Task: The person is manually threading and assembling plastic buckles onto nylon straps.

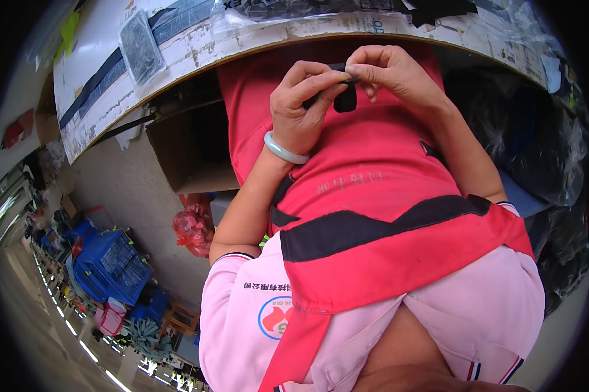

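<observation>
Over my lap, in front of the red apron (373, 144), both hands meet at a small black strap-like piece (345, 100). My left hand (301, 101), with a pale bangle (284, 149) at the wrist, pinches one part of it between thumb and forefinger. My right hand (395, 75) grips the same piece close to the left fingertips. A rounded black end hangs below the fingers. What exactly the piece is, and how it is folded, stays partly hidden behind the fingers.
The worn white table edge (196, 65) curves just beyond my hands. On it lie a clear plastic package (141, 49) and dark strips (92, 95). Blue crates (114, 264) and a red plastic bag (194, 228) stand at left; black bags (549, 150) crowd the right.
</observation>
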`<state>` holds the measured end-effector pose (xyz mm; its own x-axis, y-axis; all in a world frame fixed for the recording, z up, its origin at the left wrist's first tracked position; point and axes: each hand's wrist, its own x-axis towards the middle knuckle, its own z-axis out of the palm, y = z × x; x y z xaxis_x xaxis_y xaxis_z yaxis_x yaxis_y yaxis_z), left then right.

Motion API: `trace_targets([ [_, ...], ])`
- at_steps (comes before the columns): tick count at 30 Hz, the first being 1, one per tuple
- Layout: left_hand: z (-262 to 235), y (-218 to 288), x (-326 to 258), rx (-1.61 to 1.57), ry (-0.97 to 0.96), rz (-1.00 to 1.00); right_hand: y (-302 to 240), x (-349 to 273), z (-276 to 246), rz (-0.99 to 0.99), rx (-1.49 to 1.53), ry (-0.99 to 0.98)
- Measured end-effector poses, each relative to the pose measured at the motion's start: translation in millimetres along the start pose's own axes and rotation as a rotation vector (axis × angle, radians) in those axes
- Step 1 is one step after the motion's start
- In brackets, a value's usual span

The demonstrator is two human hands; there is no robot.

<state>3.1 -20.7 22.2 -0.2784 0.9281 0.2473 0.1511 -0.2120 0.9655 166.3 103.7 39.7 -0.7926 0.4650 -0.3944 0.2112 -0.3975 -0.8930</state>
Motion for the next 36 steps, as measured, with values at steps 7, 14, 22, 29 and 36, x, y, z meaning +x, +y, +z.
trace_targets([
  [7,-3,8,-5,0.013,-0.014,0.018,-1,-3,8,-0.194,-0.090,0.125],
  [14,-2,10,-6,-0.005,-0.027,0.008,0,-5,9,-0.178,-0.028,0.139],
  [22,-2,6,-9,-0.054,-0.072,0.005,11,6,7,-0.224,0.020,0.196],
  [29,-1,-11,-15,-0.580,0.098,-0.648,-13,31,12,-0.341,0.128,0.297],
  [36,-8,-20,-17,-0.522,-0.016,-0.649,-19,38,62,-0.372,-0.145,-0.099],
])
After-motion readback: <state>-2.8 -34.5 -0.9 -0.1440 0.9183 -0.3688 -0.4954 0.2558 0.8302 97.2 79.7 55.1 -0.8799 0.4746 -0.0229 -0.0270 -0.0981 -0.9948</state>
